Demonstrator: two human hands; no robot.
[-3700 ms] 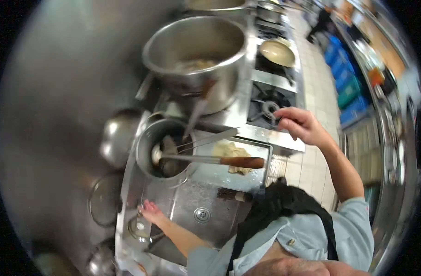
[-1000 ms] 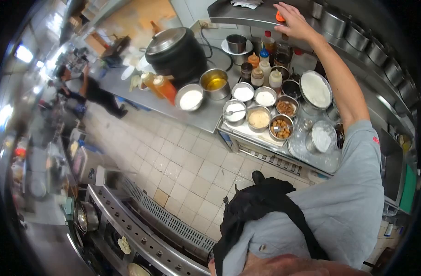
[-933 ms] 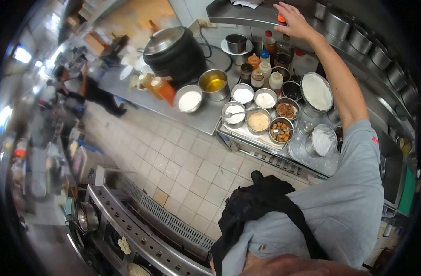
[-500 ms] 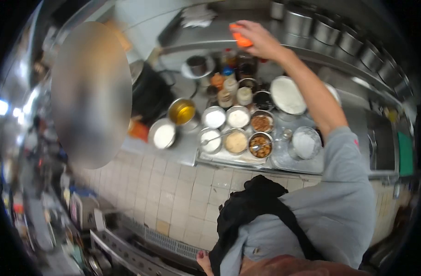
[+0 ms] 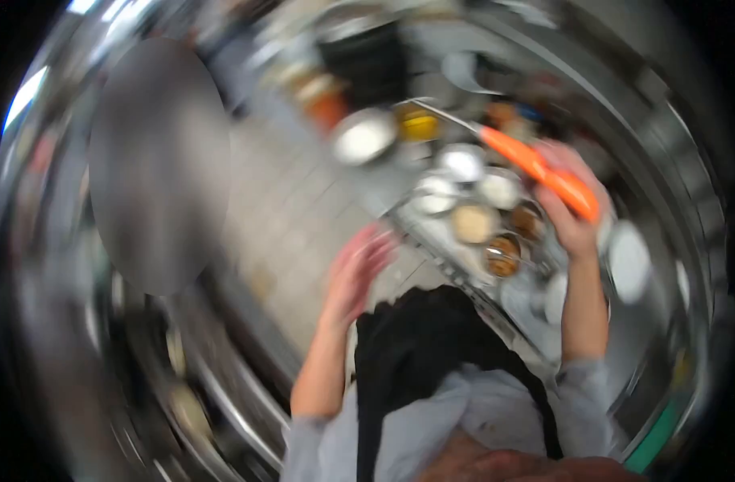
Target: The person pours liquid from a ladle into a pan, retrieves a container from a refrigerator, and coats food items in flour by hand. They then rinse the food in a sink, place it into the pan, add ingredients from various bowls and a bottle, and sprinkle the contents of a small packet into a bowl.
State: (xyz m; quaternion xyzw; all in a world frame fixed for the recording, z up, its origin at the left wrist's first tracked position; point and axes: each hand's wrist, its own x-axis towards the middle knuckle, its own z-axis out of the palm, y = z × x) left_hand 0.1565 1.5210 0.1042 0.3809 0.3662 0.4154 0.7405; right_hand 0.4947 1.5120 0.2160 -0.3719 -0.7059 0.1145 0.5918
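Observation:
My right hand [image 5: 572,181] is closed around an orange tool shaped like a stove lighter [image 5: 536,165]. Its long thin metal shaft points to the upper left, over the tubs. Beneath the shaft's far end is a metal pot of yellow liquid [image 5: 420,124]. My left hand [image 5: 361,269] hangs in the air over the floor, its blurred fingers stretched out and holding nothing. To its right, several round tubs stand on the counter, among them a beige one [image 5: 473,223] and one with brown chunks [image 5: 502,255].
A white-filled bowl [image 5: 364,138] sits at the counter's left edge. Behind it stands a large black pot [image 5: 363,60]. Near my right forearm is a white-topped round container [image 5: 628,261]. Metal kitchen equipment [image 5: 223,394] lines the lower left, beyond the tiled floor [image 5: 303,217].
My right hand has come down from the back shelf with the orange stove lighter, whose shaft now shows. My left hand has risen into view. The camera has turned left, blurring the scene.

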